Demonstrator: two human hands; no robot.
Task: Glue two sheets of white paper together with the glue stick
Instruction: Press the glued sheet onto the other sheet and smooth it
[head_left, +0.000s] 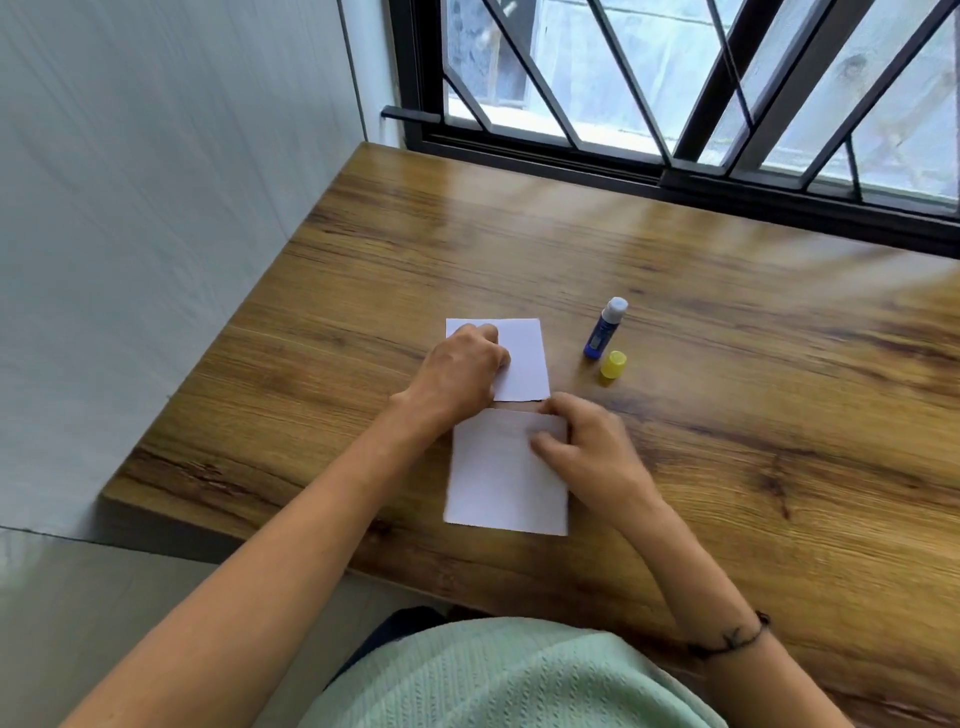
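Observation:
Two white paper sheets lie on the wooden table (727, 395), one behind the other with a thin gap between them. My left hand (460, 371) rests on the left part of the far sheet (524, 358), fingers curled and pressing it down. My right hand (587, 447) lies on the top right corner of the near sheet (498, 483), fingers bent on the paper. The blue glue stick (605, 328) stands uncapped to the right of the far sheet, its white tip showing. Its yellow cap (613, 367) sits just in front of it.
A window with black diagonal bars (675, 93) runs along the table's far edge. A white wall (156, 234) borders the left side, where the tabletop ends. My light green top (519, 675) is at the near edge.

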